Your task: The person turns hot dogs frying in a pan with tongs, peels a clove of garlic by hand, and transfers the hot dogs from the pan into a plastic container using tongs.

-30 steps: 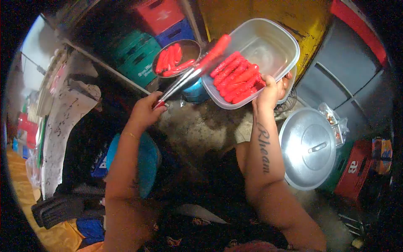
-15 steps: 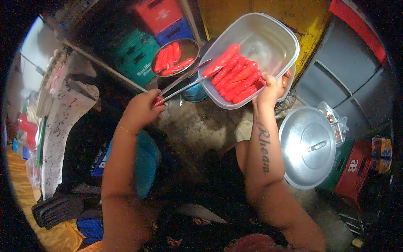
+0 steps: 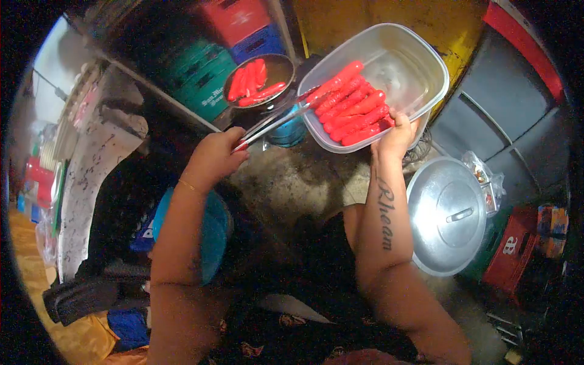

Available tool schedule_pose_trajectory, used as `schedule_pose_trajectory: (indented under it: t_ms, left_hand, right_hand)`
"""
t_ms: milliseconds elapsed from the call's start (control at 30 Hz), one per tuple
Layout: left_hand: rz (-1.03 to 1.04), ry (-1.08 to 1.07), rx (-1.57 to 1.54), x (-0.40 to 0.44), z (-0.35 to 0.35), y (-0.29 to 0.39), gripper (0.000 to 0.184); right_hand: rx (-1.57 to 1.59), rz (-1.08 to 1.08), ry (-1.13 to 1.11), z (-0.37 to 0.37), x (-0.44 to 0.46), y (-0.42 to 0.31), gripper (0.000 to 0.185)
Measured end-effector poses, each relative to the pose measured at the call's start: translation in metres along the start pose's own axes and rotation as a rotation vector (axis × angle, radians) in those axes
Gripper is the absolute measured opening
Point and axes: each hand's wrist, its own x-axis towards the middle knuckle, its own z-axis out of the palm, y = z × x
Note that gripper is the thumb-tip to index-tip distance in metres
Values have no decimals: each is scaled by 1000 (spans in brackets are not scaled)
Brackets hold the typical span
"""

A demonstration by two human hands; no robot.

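My left hand [image 3: 216,158] is closed round the handle end of metal tongs [image 3: 274,123]. The tongs' tips meet the end of the nearest-left hotdog in a clear plastic container [image 3: 420,76]; whether they grip it I cannot tell. Several red hotdogs [image 3: 356,112] lie side by side in the container's lower part. My right hand [image 3: 395,137] grips the container's near right rim, holding it tilted in the air. To its left is a round frying pan [image 3: 278,72] with several more red hotdogs [image 3: 249,79] in it.
A blue round object [image 3: 286,132] is below the pan. Green [image 3: 204,76], blue and red crates stand behind it. A large metal lid [image 3: 447,237] is at my right, near a dark red crate [image 3: 510,246]. A teal basin [image 3: 213,237] sits under my left arm.
The tongs' arms have come closer together, and their tips have shifted right onto the nearest-left hotdog. The container appears slightly further right in view.
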Motion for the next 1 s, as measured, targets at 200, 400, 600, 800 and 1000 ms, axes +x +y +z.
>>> schedule_pose_trajectory:
  t_ms: [200,400,600,800,1000]
  left_hand:
    - [-61,152,-49,-7,-5,-9,33]
    - [-338,191,105,33,-5,-63,41]
    - [-459,-50,258,101,19,-73,37]
    - [-486,-126,358,142,39,-48,31]
    - [-461,-112,378,147,41,-31,32]
  right_hand:
    - [-198,-24,-2,-10,8,4,64]
    - [-118,-27,50,-15,14,12,49]
    - [-40,-7,58,6,-1,1,48]
    - [-20,21,43,3,3,5,56]
    - [-33,10,39,-1,7,8,59]
